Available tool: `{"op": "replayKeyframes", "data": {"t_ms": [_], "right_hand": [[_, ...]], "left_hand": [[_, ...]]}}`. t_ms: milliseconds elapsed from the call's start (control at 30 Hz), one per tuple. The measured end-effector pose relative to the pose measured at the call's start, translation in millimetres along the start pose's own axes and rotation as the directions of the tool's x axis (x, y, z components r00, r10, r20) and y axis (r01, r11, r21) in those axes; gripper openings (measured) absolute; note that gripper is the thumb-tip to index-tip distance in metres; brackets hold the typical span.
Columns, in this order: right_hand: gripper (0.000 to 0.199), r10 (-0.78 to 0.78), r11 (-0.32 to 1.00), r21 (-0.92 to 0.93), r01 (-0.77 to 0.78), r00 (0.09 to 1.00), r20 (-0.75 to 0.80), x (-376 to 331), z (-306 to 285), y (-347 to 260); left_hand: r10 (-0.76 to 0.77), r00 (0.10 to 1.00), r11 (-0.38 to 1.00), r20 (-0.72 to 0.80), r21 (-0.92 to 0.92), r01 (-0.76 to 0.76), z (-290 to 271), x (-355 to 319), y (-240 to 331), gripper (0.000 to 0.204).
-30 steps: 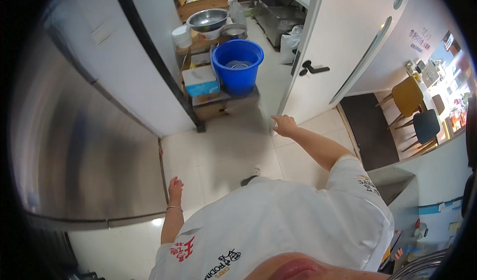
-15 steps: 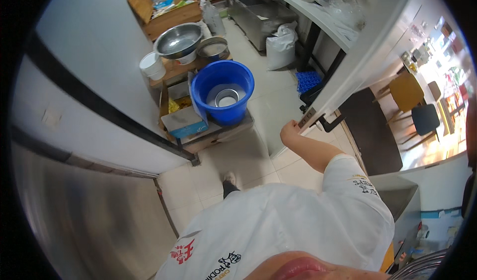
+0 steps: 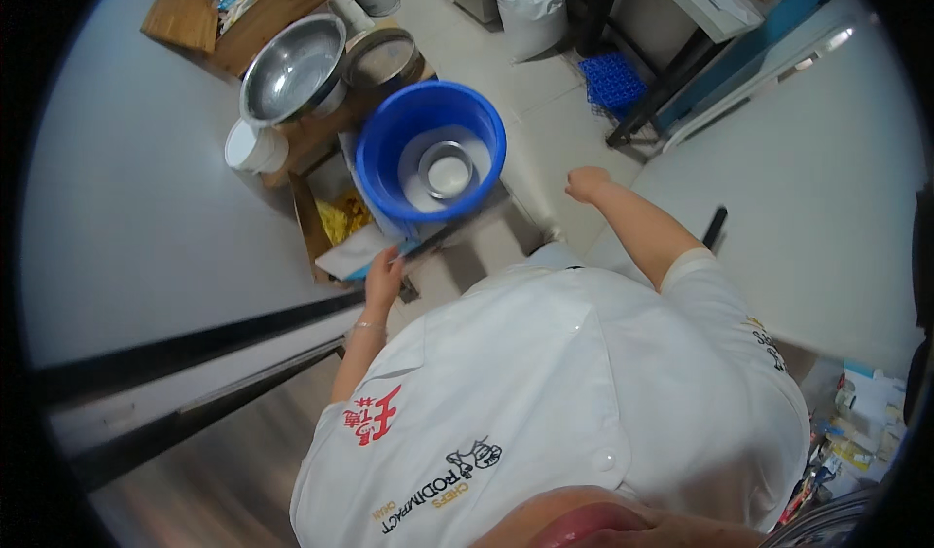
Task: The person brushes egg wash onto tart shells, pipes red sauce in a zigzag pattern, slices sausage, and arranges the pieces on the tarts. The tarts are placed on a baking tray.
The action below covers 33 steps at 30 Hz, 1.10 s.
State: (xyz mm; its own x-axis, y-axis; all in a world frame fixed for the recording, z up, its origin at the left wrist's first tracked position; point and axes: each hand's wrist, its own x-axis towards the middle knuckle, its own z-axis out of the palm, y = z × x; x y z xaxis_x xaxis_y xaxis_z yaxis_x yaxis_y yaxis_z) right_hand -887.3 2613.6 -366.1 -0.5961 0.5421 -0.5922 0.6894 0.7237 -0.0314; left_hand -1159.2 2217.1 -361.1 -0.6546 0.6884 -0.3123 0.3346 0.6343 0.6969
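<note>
My right hand [image 3: 590,185] is loosely curled in the air, with nothing visible in it. It is apart from the white door [image 3: 798,208] and its black handle [image 3: 715,227] on the right. My left hand [image 3: 383,274] reaches forward beside the open cardboard box [image 3: 342,258], close to the box's flap and the dark table edge. Its fingers are slightly smeared, so I cannot make out whether they touch anything. Just beyond stands a large blue bucket [image 3: 375,164] with white powder [image 3: 420,154] and a round metal container [image 3: 449,147] inside.
Behind the bucket are a steel bowl [image 3: 292,71], a round sieve [image 3: 381,59] and a white tub [image 3: 255,147]. A white sack [image 3: 533,13] and a blue crate [image 3: 613,83] stand on the floor at the far right. A grey wall [image 3: 126,198] runs along the left.
My right hand has let go of the door edge; the door now stands swung wide to the right. My left hand has come into view. I have moved nearer to the bucket.
</note>
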Motion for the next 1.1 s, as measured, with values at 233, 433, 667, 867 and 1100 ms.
{"op": "replayKeyframes", "data": {"t_ms": [233,433,667,867,1100], "right_hand": [[0.039,-0.117,0.978,0.175,0.111,0.993,0.026,129,-19,139],[0.047,-0.206,0.974,0.136,0.179,0.952,0.225,201,-139,219],[0.044,-0.301,0.942,0.179,0.284,0.951,0.072,372,-282,206],[0.045,-0.464,0.88,0.117,0.461,0.886,-0.002,501,-390,177],[0.046,-0.415,0.887,0.194,0.419,0.908,-0.066,648,-501,170]], "left_hand": [[0.696,0.667,0.646,-0.267,-0.175,-0.743,-1,141,367,0.031],[0.684,-0.06,-0.057,-0.727,0.029,-0.998,-78,195,554,0.026],[0.8,0.165,0.096,-0.576,-0.149,-0.984,-130,264,588,0.023],[0.968,0.174,0.054,-0.183,0.821,0.568,-163,369,605,0.02],[0.576,-0.089,-0.009,-0.812,0.103,-0.995,-209,590,634,0.019]]}}
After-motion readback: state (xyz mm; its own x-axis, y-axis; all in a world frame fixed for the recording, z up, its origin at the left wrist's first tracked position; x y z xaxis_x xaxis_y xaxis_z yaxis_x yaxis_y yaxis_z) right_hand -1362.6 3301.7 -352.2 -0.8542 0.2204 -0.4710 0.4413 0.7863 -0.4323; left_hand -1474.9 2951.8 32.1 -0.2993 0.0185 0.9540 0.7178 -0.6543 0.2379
